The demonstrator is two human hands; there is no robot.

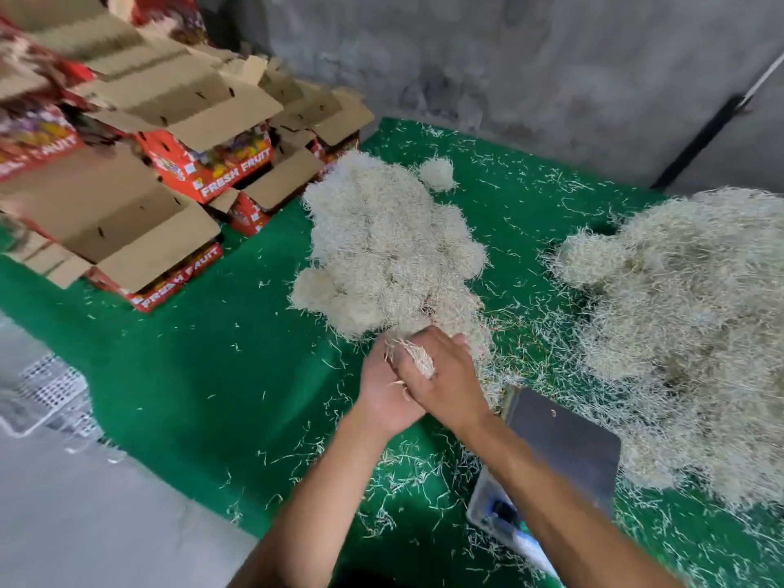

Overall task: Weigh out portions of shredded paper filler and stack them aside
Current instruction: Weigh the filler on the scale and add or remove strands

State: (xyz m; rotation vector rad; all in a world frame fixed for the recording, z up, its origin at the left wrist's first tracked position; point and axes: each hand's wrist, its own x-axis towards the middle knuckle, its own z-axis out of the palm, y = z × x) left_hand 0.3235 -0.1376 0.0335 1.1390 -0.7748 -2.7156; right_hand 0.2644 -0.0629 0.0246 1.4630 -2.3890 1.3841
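A heap of rounded shredded paper portions (390, 244) lies on the green mat (220, 333) in the middle. My left hand (384, 396) and my right hand (441, 375) are pressed together at the heap's near end, cupping a small clump of paper filler (413, 356) between them. A big loose pile of filler (700, 324) covers the right side. The scale (564, 439), with a dark empty platform, sits just right of my right forearm, which hides part of its front.
Stacked red "FRESH FRUIT" cartons (161, 171) with open flaps fill the back left. A lone small paper ball (438, 174) sits behind the heap. Loose strands litter the mat. A white perforated crate (46, 388) is at the left, and a grey wall (530, 70) stands behind.
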